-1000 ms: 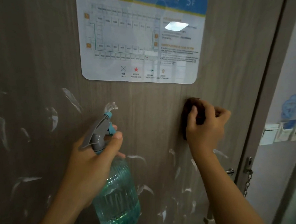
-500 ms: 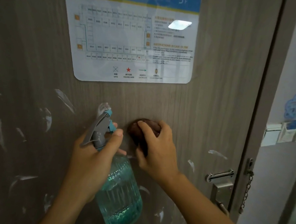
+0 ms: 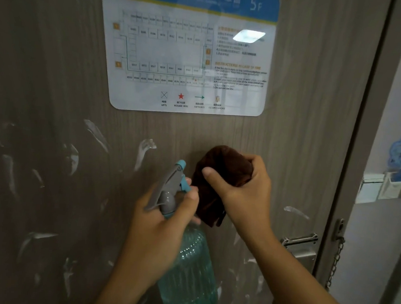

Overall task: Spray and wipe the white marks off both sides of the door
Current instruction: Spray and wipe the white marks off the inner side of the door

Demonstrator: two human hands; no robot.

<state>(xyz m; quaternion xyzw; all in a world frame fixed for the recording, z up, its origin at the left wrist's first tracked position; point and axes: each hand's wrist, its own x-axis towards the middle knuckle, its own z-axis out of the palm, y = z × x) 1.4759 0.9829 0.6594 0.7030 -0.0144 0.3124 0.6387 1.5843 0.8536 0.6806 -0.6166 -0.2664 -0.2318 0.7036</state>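
Grey wood-grain door [image 3: 301,110], white smears [image 3: 146,149], floor-plan sign [image 3: 188,56]

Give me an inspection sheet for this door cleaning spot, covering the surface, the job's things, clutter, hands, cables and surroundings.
Surface: door of grey wood grain, many white marks on the left and lower parts.
Job's things: spray bottle with clear liquid; brown cloth bunched against the door.
Clutter: nothing seen.
Hands: left hand grips the bottle's neck; right hand grips the cloth.
Cables: nothing seen; a door chain hangs at the frame.
Surroundings: floor plan sign above, metal latch, wall switches at right.
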